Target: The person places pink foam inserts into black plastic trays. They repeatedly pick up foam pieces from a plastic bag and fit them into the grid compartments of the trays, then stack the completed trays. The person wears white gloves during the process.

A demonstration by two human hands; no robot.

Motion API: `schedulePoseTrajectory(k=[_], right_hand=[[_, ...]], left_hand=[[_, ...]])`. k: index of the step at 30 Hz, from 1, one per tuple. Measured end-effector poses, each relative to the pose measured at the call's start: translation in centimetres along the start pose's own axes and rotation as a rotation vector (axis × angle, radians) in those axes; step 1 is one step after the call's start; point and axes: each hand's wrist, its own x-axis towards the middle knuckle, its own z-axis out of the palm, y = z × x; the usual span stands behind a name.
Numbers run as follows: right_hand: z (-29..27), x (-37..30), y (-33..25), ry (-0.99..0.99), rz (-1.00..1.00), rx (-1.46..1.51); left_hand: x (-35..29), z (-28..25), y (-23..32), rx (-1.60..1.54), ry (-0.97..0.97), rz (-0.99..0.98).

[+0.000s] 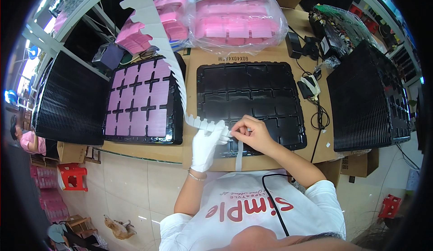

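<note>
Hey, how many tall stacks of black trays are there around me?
2: the left stack, just left of the pink-filled tray, and the right stack, right of the middle tray. Others could be hidden behind them.

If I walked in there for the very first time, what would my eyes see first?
Probably the long white strip with a notched edge, running from the top of the picture down to the white-gloved left hand and bare right hand. Next, perhaps, the bright pink pieces in clear plastic at the back of the table, then the tan animal on the floor at lower left.
</note>
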Motion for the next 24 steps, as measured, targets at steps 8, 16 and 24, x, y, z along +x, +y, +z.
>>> schedulePoseTrajectory(k=[8,16,24], right_hand=[[-1.6,-1.1,0.2,0.108,-0.604,-0.256],[-17.3,8.3,11.8,0.366,0.205,-0.296],[-18.7,12.0,14.0,0.196,0.344,-0.668]], left_hand=[[1.1,0.5,-1.9,0.055,0.013,-0.011],[0.9,-0.1,-1.1,0.093,0.006,0.029],[0.8,-0.5,-1.0,0.116,-0.003,0.021]])
